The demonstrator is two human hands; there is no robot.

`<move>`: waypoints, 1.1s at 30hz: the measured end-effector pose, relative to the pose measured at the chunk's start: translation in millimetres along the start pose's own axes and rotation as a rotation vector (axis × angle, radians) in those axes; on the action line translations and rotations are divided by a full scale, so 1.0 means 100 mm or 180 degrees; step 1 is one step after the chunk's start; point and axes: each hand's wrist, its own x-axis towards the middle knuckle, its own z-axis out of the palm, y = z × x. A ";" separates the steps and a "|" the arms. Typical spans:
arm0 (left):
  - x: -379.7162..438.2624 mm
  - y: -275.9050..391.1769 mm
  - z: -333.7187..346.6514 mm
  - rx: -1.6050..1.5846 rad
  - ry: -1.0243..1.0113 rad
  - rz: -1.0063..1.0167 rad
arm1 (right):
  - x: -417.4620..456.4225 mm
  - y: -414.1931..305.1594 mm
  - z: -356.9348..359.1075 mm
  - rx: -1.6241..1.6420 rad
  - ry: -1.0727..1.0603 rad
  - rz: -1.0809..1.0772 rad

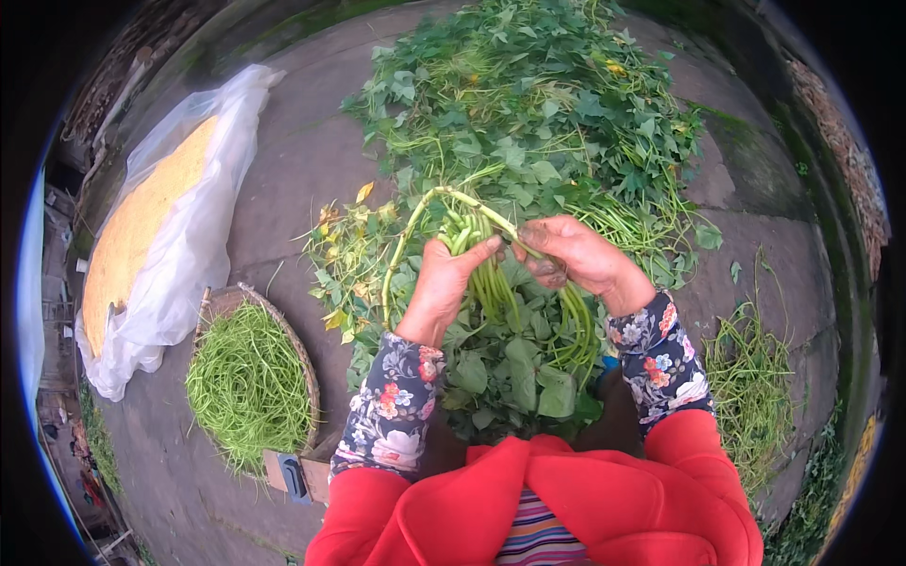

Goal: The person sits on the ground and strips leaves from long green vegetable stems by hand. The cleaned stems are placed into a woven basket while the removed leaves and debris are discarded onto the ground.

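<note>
My left hand (pixel 453 272) is closed around a bundle of green leaf stalks (pixel 493 286), whose cut or snapped ends stick up past the thumb. Between the thumb and fingers of my right hand (pixel 577 258) is a thick, pale green vine stem (pixel 410 230) that arches up over my left hand. More green stalks (pixel 582 318) hang below my right hand, and its fingertips look stained dark. Broad green leaves (pixel 520 375) lie in my lap under both hands.
Ahead spreads a big heap of leafy vines (pixel 531 106). A woven basket (pixel 304 354) of green stalks (pixel 248 385) stands at left, near yellow grain (pixel 152 233) on plastic sheeting (pixel 212 233). Stripped vines (pixel 750 382) lie at right on the concrete ground (pixel 311 170).
</note>
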 end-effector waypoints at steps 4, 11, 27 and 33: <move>-0.13 0.12 -0.13 0.0154 -0.0453 -0.0169 | -0.23 -0.14 -0.51 -0.0230 0.0056 -0.0322; -0.16 0.07 -0.18 0.0289 -0.1489 -0.0464 | -0.53 -0.24 -1.36 0.0191 0.2291 -0.1763; 0.01 -0.17 0.12 0.0474 -0.0233 0.0011 | 0.21 0.08 -0.38 -0.2119 0.1897 -0.1384; 0.05 -0.28 0.08 0.0458 0.0128 0.0006 | 0.29 0.17 0.09 -0.3461 0.1869 -0.2041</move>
